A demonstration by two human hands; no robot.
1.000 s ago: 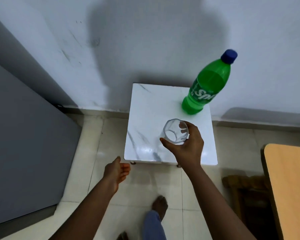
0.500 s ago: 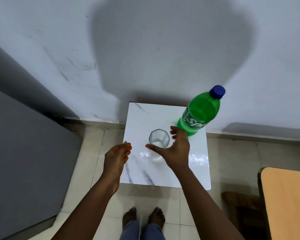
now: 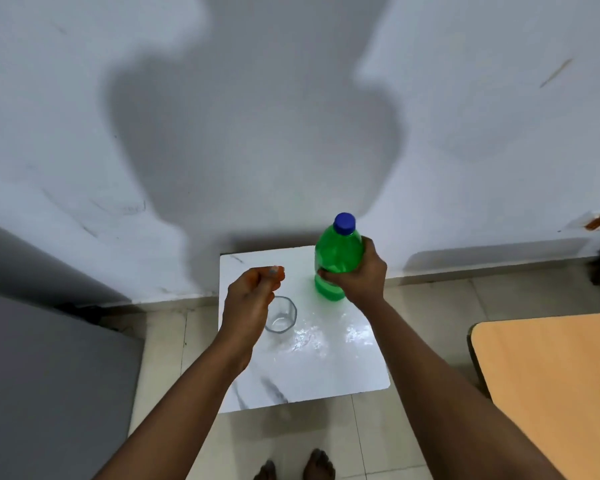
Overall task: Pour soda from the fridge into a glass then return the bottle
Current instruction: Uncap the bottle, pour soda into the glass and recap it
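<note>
A green soda bottle (image 3: 336, 252) with a blue cap (image 3: 344, 223) stands upright near the back right of the small white marble table (image 3: 312, 372). My right hand (image 3: 361, 271) is wrapped around the bottle's middle from the right. An empty clear glass (image 3: 282, 315) stands upright on the table, left of the bottle. My left hand (image 3: 252, 296) hovers over the table just left of the glass, fingers loosely curled, holding nothing and partly covering the glass's left rim.
A grey fridge side (image 3: 42, 368) fills the left. A wooden tabletop (image 3: 551, 386) juts in at the right. The white wall (image 3: 291, 116) rises right behind the marble table. My bare feet (image 3: 295, 467) stand on the tiled floor below it.
My right hand let go of the glass and moved right to grasp the bottle. My left hand rose from beside the table to hover next to the glass. The view tilted up.
</note>
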